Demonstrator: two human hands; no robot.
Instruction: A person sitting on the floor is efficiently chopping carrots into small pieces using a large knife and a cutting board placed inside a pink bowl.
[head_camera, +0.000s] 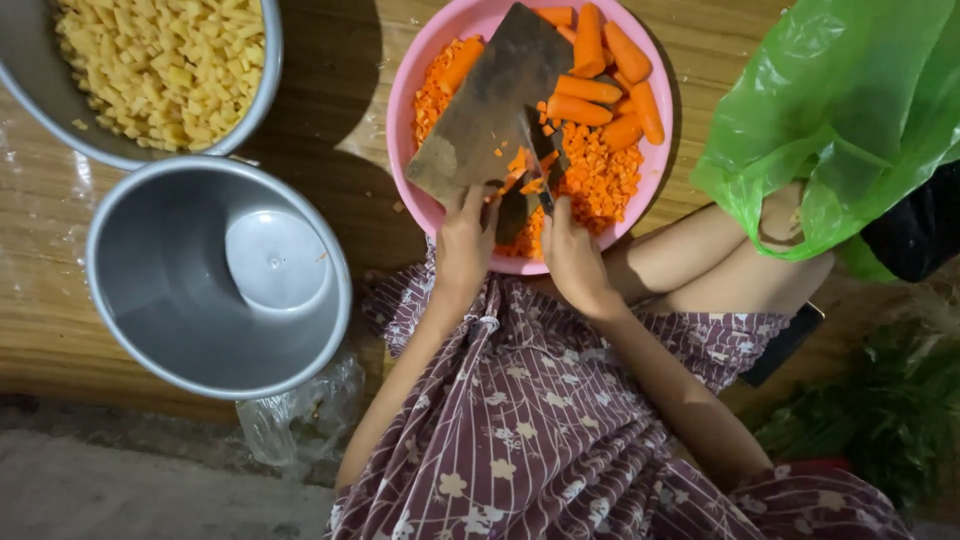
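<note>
below, one pink bowl (420, 70) — seven whole carrots (590, 88), two metal pots (120, 290).

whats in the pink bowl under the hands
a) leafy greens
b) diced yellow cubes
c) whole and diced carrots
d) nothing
c: the pink bowl holds whole carrot sticks and a heap of diced carrot, with a cleaver over it.

Green plastic bag (850, 110) top right.
</note>
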